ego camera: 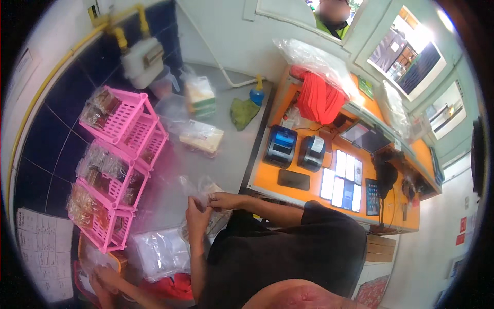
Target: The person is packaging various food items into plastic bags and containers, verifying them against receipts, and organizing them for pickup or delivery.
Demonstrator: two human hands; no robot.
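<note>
Low at the centre, over the grey tabletop (227, 162), my left hand (197, 212) pinches a thin clear plastic bag (189, 186). Close against it on the right, my right hand (224, 201) has its fingers on the gathered plastic too. What the bag holds is too unclear to tell. Below my hands, a shiny pack of clear plastic bags (164, 253) lies on the table, with red material (177, 286) beneath its near end. Left of my hands stand stacked pink plastic baskets (119, 116) with clear-wrapped packets (102, 170) in them.
At bottom left, another person's hands (106, 280) are over an orange-rimmed container (117, 258). Containers and a wrapped pale block (202, 137) stand further back. To the right, an orange desk (266, 181) carries printers (281, 146), phones (341, 185) and a tablet (373, 197).
</note>
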